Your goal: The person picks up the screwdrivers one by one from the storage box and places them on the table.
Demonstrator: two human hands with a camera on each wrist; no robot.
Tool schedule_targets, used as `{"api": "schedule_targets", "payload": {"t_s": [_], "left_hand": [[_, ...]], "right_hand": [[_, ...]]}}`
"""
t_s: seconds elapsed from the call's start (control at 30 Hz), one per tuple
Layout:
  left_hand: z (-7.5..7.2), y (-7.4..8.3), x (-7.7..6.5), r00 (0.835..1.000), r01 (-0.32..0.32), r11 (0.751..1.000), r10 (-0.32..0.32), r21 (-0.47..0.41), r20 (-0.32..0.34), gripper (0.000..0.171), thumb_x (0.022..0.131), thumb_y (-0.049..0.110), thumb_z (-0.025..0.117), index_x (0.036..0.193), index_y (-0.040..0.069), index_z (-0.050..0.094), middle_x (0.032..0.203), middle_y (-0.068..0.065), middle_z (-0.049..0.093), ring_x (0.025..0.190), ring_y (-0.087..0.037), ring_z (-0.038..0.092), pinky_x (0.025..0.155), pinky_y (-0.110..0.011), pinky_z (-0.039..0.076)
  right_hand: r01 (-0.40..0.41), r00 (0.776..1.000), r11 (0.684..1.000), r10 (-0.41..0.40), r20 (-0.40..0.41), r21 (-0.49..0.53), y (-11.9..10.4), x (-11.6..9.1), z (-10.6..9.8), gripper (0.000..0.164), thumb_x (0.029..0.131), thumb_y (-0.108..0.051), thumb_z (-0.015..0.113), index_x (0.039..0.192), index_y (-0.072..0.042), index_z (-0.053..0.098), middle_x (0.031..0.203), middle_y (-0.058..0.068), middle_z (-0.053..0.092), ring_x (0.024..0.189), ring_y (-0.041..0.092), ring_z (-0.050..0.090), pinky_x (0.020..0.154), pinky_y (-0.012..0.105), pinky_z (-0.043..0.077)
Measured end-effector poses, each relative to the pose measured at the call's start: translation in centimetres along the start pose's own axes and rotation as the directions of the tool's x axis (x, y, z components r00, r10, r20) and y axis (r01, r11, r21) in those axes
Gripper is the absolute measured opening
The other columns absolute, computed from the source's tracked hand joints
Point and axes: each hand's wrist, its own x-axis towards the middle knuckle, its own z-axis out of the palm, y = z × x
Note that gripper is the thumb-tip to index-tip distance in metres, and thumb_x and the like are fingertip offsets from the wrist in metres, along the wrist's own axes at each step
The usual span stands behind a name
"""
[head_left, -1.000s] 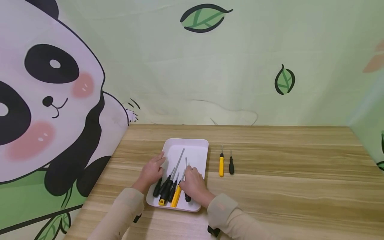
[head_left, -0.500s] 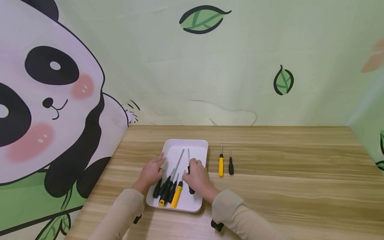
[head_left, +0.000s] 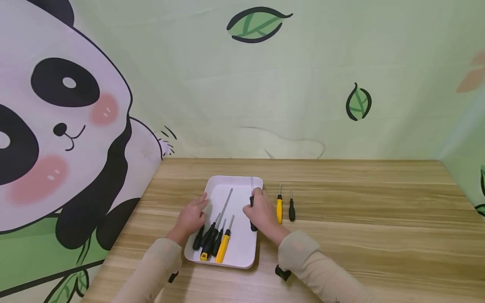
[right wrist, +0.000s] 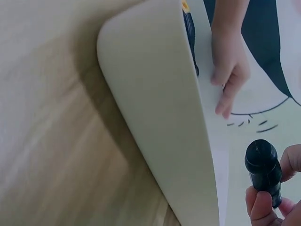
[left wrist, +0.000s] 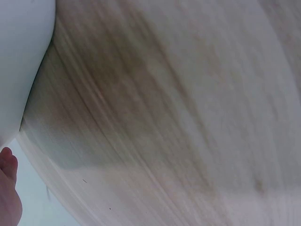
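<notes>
A white tray (head_left: 242,252) lies on the table. Inside its left half are several screwdrivers, among them a yellow-handled one (head_left: 222,248) and a black one (head_left: 198,237). My left hand (head_left: 191,216) rests at the tray's left rim, its fingers fairly straight over the edge. My right hand (head_left: 264,211) grips a black-handled screwdriver (head_left: 253,226) over the tray's right rim, shaft pointing away from me. In the right wrist view the butt of the black handle (right wrist: 261,157) shows between thumb and fingers. The left wrist view catches only a bit of my left hand (left wrist: 9,193).
Right of the tray, a yellow screwdriver (head_left: 279,210) and a small black screwdriver (head_left: 291,210) lie side by side on the wooden table (head_left: 360,227). Behind the table hangs a green backdrop (head_left: 303,84) with leaves and a panda.
My right hand has carried the black-handled screwdriver up and rightward, from inside the tray to over its right rim. My left hand stays where it was.
</notes>
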Motion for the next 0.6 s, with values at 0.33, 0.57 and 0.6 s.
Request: {"api": "schedule_targets", "payload": {"t_s": [0.33,0.57,0.6], "left_hand": [[0.1,-0.1,0.0,1.0,0.004,1.0,-0.004,0.009,0.003,0.042,0.078,0.008,0.052,0.119,0.002,0.055,0.135,-0.01,0.044,0.117,-0.028,0.047,0.095,-0.041,0.039],[0.1,-0.1,0.0,1.0,-0.005,1.0,0.006,0.008,-0.016,0.041,0.077,0.008,0.053,0.118,0.001,0.055,0.134,-0.011,0.045,0.116,-0.028,0.048,0.094,-0.041,0.04],[0.1,0.0,0.0,1.0,-0.007,1.0,0.007,0.009,-0.018,0.041,0.077,0.008,0.053,0.118,0.001,0.056,0.134,-0.011,0.045,0.116,-0.028,0.048,0.094,-0.041,0.04]], "right_hand": [[-0.023,0.998,0.999,0.022,-0.051,-0.024,2.1,0.9,-1.5,0.033,0.068,-0.012,0.056,0.099,0.0,0.053,0.092,0.014,0.053,0.068,0.023,0.049,0.053,0.028,0.041],[-0.039,0.998,0.998,0.035,-0.059,-0.059,3.7,1.3,-2.2,0.037,0.069,-0.01,0.056,0.104,0.0,0.052,0.089,0.014,0.055,0.067,0.024,0.051,0.052,0.028,0.042],[-0.039,0.998,0.997,0.035,-0.061,-0.067,3.9,1.3,-2.3,0.037,0.069,-0.01,0.056,0.104,0.0,0.052,0.089,0.014,0.055,0.069,0.025,0.052,0.054,0.029,0.043]]}}
